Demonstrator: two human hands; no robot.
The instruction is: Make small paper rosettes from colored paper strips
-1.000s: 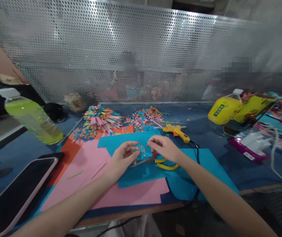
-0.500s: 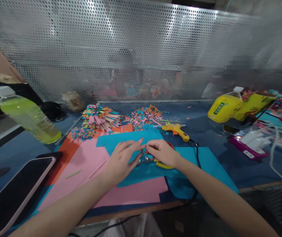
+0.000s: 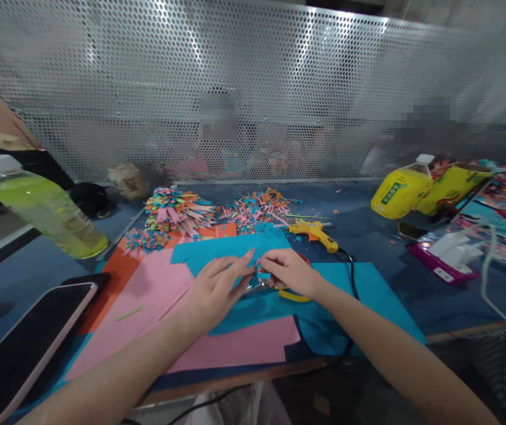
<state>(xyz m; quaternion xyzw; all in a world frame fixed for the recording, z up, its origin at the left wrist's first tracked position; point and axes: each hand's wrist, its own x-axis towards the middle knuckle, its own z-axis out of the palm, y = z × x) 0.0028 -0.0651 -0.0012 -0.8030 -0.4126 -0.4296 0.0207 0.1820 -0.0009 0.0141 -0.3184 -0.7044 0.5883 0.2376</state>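
Note:
My left hand and my right hand meet fingertip to fingertip above a blue paper sheet. Both are closed in a pinch, with a small blue paper piece between them, mostly covered by the fingers. Under the right hand lies a pair of scissors with a yellow and red handle; its metal blades point left below the fingertips. Pink paper spreads beneath my left forearm. Just beyond the right hand rests a yellow glue gun.
Bundles of fringed paper strips and a heap of paper scraps lie at the back, before a perforated metal panel. A phone and a green drink bottle are left; a yellow bottle and purple power strip are right.
The fingers have shifted slightly, and more of the scissor blades shows below them. The whole view has moved a little; both hands stay together over the blue sheet.

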